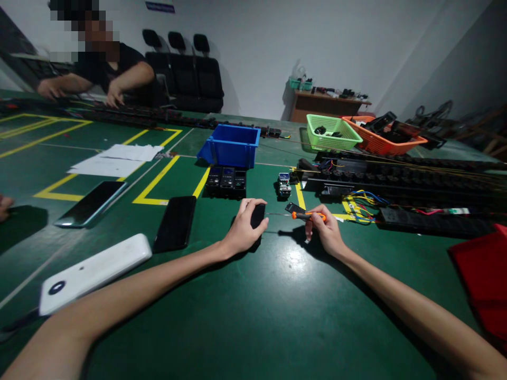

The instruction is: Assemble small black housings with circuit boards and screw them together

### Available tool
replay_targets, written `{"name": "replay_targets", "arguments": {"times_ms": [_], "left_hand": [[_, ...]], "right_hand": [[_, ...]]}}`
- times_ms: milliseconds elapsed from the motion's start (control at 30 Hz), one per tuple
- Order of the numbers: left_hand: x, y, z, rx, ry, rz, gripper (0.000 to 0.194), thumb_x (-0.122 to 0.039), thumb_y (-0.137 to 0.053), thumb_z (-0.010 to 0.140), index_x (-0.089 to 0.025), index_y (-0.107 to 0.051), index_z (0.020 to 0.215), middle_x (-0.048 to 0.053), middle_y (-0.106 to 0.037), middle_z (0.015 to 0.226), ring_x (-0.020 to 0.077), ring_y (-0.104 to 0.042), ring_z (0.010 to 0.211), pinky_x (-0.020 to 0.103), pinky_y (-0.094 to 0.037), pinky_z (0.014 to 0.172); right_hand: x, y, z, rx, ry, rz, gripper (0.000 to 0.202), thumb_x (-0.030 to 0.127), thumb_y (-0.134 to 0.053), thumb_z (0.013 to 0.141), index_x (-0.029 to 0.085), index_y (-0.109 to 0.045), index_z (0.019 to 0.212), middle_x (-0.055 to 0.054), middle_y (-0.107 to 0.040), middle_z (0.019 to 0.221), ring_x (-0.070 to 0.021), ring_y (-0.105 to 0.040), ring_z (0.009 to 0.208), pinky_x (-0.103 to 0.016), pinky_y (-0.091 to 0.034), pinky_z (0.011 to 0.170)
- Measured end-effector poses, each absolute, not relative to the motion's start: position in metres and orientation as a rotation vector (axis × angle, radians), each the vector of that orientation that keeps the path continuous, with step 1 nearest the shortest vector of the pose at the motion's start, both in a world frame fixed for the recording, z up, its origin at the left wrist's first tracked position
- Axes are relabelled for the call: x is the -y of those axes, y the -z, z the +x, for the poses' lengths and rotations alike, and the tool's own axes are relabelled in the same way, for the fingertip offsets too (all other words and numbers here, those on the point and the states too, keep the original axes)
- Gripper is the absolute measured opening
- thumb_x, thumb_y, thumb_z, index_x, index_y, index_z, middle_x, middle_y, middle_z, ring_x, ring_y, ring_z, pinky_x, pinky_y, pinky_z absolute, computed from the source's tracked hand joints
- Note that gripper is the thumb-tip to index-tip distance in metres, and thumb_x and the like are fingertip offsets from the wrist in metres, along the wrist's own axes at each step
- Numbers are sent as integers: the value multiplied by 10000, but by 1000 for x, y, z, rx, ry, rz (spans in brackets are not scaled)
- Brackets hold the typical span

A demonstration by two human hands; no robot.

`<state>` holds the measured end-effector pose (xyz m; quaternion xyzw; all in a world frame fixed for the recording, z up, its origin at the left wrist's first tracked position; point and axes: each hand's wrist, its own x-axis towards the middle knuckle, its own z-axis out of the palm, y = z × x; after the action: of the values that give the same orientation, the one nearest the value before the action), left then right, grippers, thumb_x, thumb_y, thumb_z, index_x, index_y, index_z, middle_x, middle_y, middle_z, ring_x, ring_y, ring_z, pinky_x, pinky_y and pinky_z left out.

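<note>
Near the middle of the green table, my left hand (246,228) is closed around a small black box-shaped part (258,215), whose far side is hidden by my fingers. My right hand (324,228) grips an orange and black screwdriver (309,216). Its thin shaft points left, with the tip close to the black part; whether they touch I cannot tell. Beyond the screwdriver stands a small module with an exposed circuit board (284,186). A small flat black piece (293,207) lies just behind the shaft. Several black modules (225,182) sit together beyond my left hand.
A blue bin (233,146) stands behind the modules. Two phones (175,224) and a white handheld device (95,272) lie left, near papers (119,159). Long black assemblies with wires (356,177), a green basket (332,132) and an orange basket (382,136) are right. Another person works far left.
</note>
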<state>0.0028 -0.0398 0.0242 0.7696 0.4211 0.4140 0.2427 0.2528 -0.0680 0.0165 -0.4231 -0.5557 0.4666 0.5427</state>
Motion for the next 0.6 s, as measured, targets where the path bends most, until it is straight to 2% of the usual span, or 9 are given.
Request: {"name": "replay_targets", "arguments": {"times_ms": [133,233,333,600], "left_hand": [[39,-24,3,-1159,-1129,2099,334,-261,-567,859,-242,-504,1186,60,-474,1157,193,-521,1123,373,-421,1037],[39,-24,3,-1160,-1125,2100,334,-260,-568,857,-243,-504,1185,60,-475,1156,196,-519,1128,377,-420,1038],[39,-24,3,-1160,-1124,2095,335,-265,-565,859,-244,-503,1188,59,-475,1157,193,-521,1123,370,-425,1029],[39,-25,3,-1168,-1119,2097,329,-263,-561,859,-243,-503,1183,60,-478,1152,196,-524,1121,376,-432,1021]], "right_hand": [[68,-15,254,1316,-1106,-1012,265,469,-566,899,228,-461,933,52,-617,578,-121,-566,454,-239,-449,461],[68,-12,256,1324,-1104,-991,295,431,-614,873,246,-450,1035,32,-666,685,-137,-612,535,-254,-468,514],[68,-11,257,1335,-1105,-976,307,391,-636,864,254,-443,1058,16,-686,759,-140,-629,581,-255,-469,534],[68,-15,255,1361,-1068,-991,236,408,-588,896,232,-447,966,39,-651,657,-129,-600,498,-250,-443,501]]}}
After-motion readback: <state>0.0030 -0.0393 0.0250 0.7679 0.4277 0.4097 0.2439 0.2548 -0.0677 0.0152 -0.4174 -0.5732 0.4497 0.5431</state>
